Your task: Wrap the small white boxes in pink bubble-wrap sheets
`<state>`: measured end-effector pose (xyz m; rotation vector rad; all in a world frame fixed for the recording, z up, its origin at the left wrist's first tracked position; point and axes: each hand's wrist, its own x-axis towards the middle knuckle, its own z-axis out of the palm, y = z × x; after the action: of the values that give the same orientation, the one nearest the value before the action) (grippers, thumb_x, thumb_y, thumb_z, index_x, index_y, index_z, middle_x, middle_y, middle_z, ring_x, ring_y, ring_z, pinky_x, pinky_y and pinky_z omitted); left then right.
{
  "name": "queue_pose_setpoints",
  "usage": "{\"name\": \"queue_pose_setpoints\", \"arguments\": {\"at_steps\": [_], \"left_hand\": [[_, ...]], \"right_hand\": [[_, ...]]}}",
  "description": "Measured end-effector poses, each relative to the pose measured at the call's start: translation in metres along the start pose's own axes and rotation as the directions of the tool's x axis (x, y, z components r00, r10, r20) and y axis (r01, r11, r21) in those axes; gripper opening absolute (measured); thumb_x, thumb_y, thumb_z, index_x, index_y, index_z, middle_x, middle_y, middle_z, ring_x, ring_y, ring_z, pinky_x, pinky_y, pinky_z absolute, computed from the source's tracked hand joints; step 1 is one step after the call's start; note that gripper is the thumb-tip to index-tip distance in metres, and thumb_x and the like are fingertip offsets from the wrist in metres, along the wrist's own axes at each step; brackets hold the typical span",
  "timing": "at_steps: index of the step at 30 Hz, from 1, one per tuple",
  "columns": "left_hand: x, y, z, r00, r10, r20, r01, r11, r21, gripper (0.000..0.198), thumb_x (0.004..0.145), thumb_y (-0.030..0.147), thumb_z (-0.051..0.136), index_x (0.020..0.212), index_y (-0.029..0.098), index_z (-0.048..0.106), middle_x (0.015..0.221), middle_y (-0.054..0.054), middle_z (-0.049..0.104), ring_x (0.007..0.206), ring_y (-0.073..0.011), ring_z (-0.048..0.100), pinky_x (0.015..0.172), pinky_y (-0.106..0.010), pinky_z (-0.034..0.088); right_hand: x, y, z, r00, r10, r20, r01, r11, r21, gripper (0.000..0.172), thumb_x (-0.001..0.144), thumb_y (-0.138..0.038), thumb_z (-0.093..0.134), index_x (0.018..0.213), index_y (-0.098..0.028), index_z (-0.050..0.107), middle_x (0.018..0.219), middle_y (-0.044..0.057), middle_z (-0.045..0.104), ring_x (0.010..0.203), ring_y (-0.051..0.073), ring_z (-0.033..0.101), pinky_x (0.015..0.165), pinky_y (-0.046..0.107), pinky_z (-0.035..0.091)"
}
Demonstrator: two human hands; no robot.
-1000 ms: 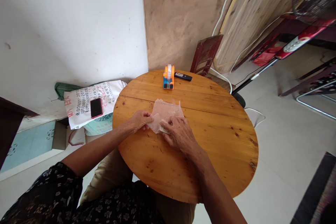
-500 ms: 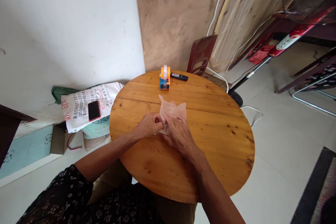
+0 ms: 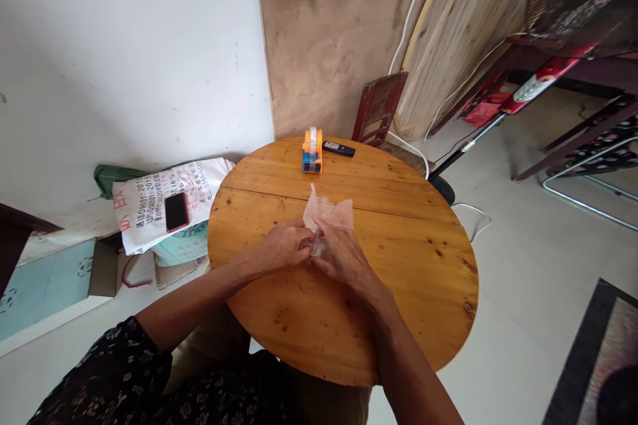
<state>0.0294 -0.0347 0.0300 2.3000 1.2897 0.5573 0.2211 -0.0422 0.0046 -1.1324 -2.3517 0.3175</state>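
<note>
On the round wooden table [image 3: 399, 265] lies a sheet of thin, whitish, see-through wrap [image 3: 336, 212], perhaps bubble wrap, with its far corner sticking up. My left hand [image 3: 286, 246] pinches the near left part of the wrap with curled fingers. From the right, my right hand [image 3: 341, 252] grips the same bunched part, thumb toward the left hand. Something crumpled and pale shows between the two hands; whether anything is inside it is hidden.
Toward the table's far edge stands an orange and blue tape dispenser [image 3: 312, 151], beside a dark remote-like device [image 3: 339, 148]. A red chair [image 3: 379, 106] stands behind. Left of the table, a phone [image 3: 176, 211] rests on a white printed sack [image 3: 144, 212]. A fan pole [image 3: 528, 93] rises at right.
My left hand has shifted slightly, its fingers moving closer to the right hand over the bunched wrap. The far corner of the wrap stands a little differently. The camera view has shifted slightly.
</note>
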Motion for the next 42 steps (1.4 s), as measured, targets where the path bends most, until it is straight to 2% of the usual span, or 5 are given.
{"name": "queue_pose_setpoints", "arguments": {"at_steps": [11,20,26,34,42], "left_hand": [[-0.004,-0.008,0.014,0.959,0.241,-0.150,-0.237,0.970,0.047,0.018,0.080,0.011,0.058,0.088,0.018,0.073,0.121,-0.011,0.066,0.109,-0.0252,0.062,0.100,-0.040,0.047],[-0.004,-0.005,0.014,0.969,0.239,-0.058,-0.233,0.967,0.099,0.012,0.085,0.010,0.054,0.085,0.016,0.065,0.109,-0.011,0.072,0.106,-0.0226,0.065,0.095,-0.035,0.052],[-0.004,-0.004,0.014,0.968,0.243,-0.057,-0.228,0.954,0.194,0.012,0.089,0.014,0.052,0.087,0.017,0.064,0.107,-0.009,0.072,0.106,-0.0234,0.063,0.094,-0.038,0.049],[-0.004,0.001,0.009,0.974,0.227,0.011,-0.220,0.927,0.304,0.015,0.092,0.019,0.049,0.089,0.017,0.064,0.094,-0.007,0.071,0.097,-0.0252,0.057,0.083,-0.038,0.045],[-0.002,0.005,0.002,0.972,0.227,0.061,-0.235,0.924,0.302,0.014,0.092,0.019,0.049,0.090,0.016,0.063,0.086,-0.008,0.068,0.094,-0.0249,0.058,0.082,-0.036,0.046]], "right_hand": [[0.002,0.005,-0.008,0.995,0.052,0.081,-0.062,0.991,0.116,0.073,0.077,-0.025,0.066,0.145,-0.018,0.039,0.132,0.018,0.061,0.118,0.031,0.060,0.099,0.048,0.047],[-0.021,0.007,-0.047,0.979,0.188,0.081,-0.195,0.976,0.093,0.059,0.086,-0.035,0.060,0.142,-0.023,0.047,0.132,0.014,0.061,0.118,0.028,0.061,0.099,0.045,0.050],[-0.061,0.003,-0.059,0.781,0.625,0.000,-0.624,0.780,0.059,0.042,0.084,-0.045,0.058,0.115,-0.018,0.065,0.099,0.011,0.073,0.083,0.025,0.070,0.071,0.037,0.055],[-0.046,-0.010,-0.024,0.610,0.791,-0.056,-0.789,0.612,0.047,0.038,0.084,-0.046,0.058,0.105,-0.016,0.068,0.081,0.008,0.074,0.076,0.024,0.068,0.067,0.032,0.046],[-0.031,-0.016,-0.001,0.628,0.760,-0.168,-0.721,0.650,0.240,0.049,0.076,-0.035,0.056,0.120,-0.014,0.058,0.067,-0.001,0.062,0.061,0.019,0.059,0.062,0.030,0.044]]}}
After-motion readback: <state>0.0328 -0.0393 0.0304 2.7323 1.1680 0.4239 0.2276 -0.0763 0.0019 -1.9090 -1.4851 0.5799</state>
